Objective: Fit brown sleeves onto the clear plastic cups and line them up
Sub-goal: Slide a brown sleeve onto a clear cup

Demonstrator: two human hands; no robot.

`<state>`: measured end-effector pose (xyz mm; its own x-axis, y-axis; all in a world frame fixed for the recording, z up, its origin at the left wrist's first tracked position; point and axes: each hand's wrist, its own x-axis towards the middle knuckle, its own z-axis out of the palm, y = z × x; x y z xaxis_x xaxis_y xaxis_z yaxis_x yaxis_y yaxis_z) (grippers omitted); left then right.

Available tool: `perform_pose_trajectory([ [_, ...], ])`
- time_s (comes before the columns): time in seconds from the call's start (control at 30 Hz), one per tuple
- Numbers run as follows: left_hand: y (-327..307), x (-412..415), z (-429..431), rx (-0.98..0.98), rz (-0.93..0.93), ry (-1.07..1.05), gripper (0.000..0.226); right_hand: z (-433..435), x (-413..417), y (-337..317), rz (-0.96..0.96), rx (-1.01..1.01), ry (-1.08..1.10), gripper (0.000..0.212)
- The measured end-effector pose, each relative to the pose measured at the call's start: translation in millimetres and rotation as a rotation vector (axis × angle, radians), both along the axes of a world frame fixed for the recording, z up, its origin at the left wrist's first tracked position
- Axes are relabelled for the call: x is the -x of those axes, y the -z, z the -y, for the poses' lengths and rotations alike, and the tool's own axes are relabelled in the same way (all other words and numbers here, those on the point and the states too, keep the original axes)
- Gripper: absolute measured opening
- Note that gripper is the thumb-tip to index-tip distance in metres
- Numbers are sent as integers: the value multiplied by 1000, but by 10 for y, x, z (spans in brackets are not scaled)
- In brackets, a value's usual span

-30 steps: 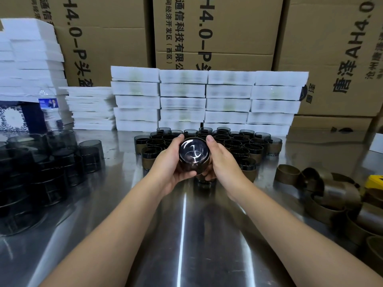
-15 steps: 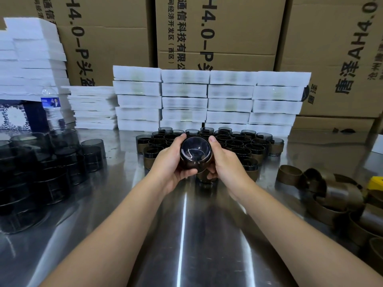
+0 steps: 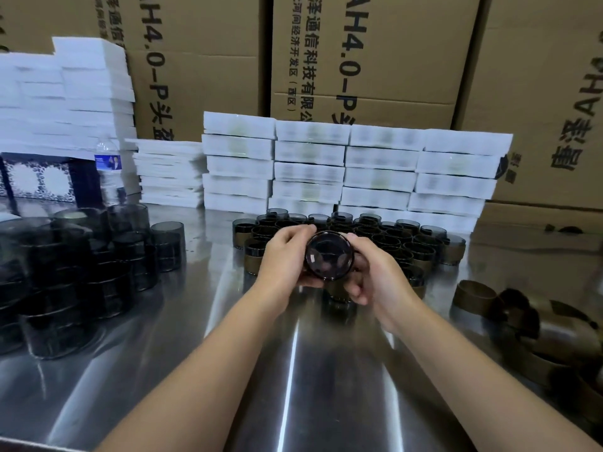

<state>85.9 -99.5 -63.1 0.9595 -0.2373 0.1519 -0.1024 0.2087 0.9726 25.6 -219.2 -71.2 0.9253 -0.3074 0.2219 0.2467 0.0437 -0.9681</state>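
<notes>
Steel worktop bears sleeved cups clustered at its far edge, bare cups stacked left, loose brown sleeves right. Left hand and right hand curl round one cup just before the cluster

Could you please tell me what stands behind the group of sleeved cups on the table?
Stacked white boxes, with cardboard cartons behind them; the sleeved cups hide part of the lowest row.

Single head cam, wide-angle. Sits above near edge of steel table, pitched fwd + down across it. Close range; frame ctr lands on cup over table's far half, cardboard cartons behind table fill top.
</notes>
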Motion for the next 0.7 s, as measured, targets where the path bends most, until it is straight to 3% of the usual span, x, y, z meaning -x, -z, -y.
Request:
perform_pose_trajectory([
  [0.13, -10, -103, -160, -521, 409, -437, 46, 114, 29, -28, 64, 141, 107, 15],
  [0.2, -125, -146, -335, -654, 554, -646, 53, 116, 48, -25, 89, 248, 86, 6],
  [0.27, -306, -225, -555, -757, 583, -823, 57, 87, 41, -16, 88, 361, 92, 12],
  [0.37, -556, -391, -928, -929, 473, -987, 63, 86, 13, 34, 30, 570, 177, 31],
  [0.43, -680, -512, -1137, -1047, 368, -1017, 67, 94, 6, 62, 10, 670, 218, 24],
  [0.53, -753, -652, -1329, -1253, 168, -965, 72, 67, 22, 69, -7, 798, 253, 13],
  [0.7, -588, -796, -1495, -1492, -25, -832, 78, 22, 56, 66, -21, 843, 213, 15],
])
